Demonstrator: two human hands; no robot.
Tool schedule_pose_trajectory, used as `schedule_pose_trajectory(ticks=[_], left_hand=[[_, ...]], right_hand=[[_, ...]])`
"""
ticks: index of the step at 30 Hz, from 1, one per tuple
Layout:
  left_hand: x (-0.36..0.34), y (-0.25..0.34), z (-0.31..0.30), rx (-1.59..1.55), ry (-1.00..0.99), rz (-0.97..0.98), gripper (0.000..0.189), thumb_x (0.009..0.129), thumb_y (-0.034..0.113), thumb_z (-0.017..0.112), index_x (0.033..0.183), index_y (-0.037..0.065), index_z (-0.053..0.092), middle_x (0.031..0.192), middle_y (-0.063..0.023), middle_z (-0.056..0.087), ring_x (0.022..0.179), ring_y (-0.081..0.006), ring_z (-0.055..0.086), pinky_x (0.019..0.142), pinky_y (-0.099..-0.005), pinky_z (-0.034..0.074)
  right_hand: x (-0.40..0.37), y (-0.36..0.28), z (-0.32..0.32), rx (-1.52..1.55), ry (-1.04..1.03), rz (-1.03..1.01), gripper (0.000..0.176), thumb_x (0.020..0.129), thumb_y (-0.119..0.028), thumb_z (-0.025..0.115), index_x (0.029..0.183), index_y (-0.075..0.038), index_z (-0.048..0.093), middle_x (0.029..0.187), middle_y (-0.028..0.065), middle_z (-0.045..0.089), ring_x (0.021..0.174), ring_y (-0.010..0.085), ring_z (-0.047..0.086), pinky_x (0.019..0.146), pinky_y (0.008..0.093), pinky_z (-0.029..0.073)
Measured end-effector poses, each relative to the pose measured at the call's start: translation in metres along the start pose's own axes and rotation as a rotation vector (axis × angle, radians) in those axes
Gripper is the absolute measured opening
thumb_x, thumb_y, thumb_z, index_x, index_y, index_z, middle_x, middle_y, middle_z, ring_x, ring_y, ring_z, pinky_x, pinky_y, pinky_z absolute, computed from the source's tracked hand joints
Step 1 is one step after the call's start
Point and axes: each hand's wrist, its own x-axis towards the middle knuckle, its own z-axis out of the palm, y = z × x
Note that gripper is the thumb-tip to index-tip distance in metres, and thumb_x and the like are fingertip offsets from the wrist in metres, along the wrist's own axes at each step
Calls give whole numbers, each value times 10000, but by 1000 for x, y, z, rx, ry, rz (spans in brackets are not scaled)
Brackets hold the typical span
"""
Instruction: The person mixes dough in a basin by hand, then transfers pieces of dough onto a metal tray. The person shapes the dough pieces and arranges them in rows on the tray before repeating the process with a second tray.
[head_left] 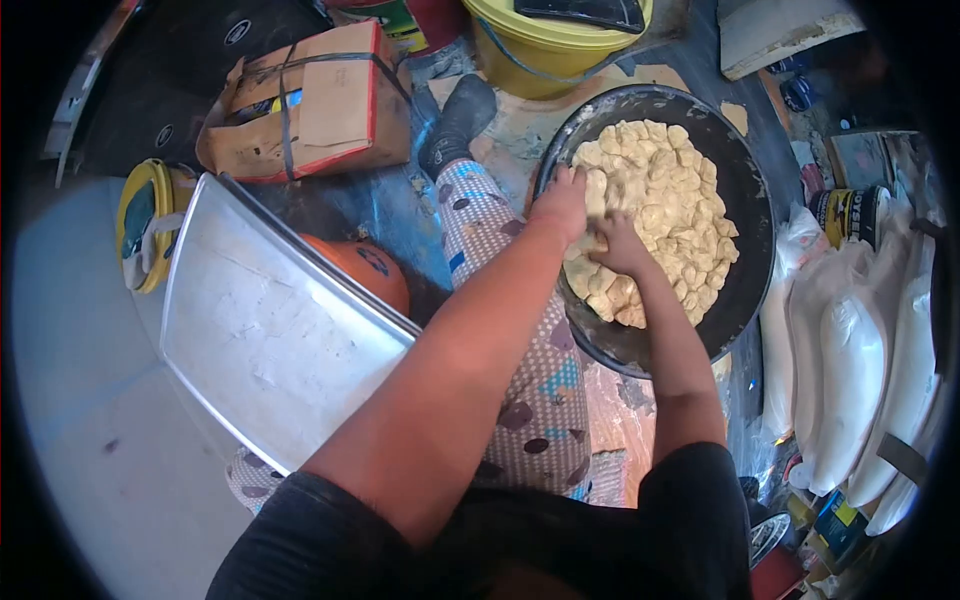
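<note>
A big dark round basin (745, 290) sits on the floor in front of me, filled with pale yellow lumps of dough (670, 200). My left hand (562, 203) presses into the dough at the basin's left rim, fingers dug in. My right hand (618, 245) is just below it, also closed around dough lumps. Both forearms reach out over my patterned trouser leg (500, 250).
A large empty metal tray (260, 330) leans at my left over an orange object (365, 270). Behind are a strapped cardboard box (320, 100), a yellow bucket (545, 50) and a yellow-lidded tub (145, 220). White filled bags (860, 350) are stacked on the right.
</note>
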Motion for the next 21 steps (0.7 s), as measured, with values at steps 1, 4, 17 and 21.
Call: schedule_pose_trajectory(ticks=[1, 4, 17, 21], left_hand=[[8, -3, 11, 19, 18, -27, 807, 742, -11, 541, 1470, 94, 209, 1492, -273, 165, 1236, -415, 448, 1020, -422, 400], [13, -2, 19, -67, -83, -107, 810, 758, 9, 522, 1482, 89, 168, 1460, -294, 206, 1218, -428, 460, 1014, -424, 404], [48, -6, 28, 80, -125, -8, 827, 714, 192, 658, 1451, 127, 289, 1515, -162, 207, 1342, -377, 311, 1076, -477, 305], [50, -17, 14, 103, -483, 12, 706, 703, 242, 652, 1363, 134, 428, 1461, -173, 329, 1298, -390, 379, 1037, -458, 355]], right_hand=[[-8, 2, -21, 150, -273, -54, 450, 671, -283, 763, 1060, -81, 658, 1238, 149, 545, 1091, 281, 544, 921, 407, 437], [21, 36, -53, 541, 40, 129, 217, 738, -216, 687, 849, -28, 699, 708, 98, 658, 611, 198, 635, 621, 320, 495], [-33, -14, -34, 319, -302, -23, 603, 737, -335, 729, 1284, -169, 537, 1334, 206, 430, 1219, 354, 466, 992, 433, 403], [1, 82, -51, 492, 277, 443, 618, 771, -443, 708, 1264, -108, 548, 1376, 229, 408, 1214, 346, 473, 955, 416, 422]])
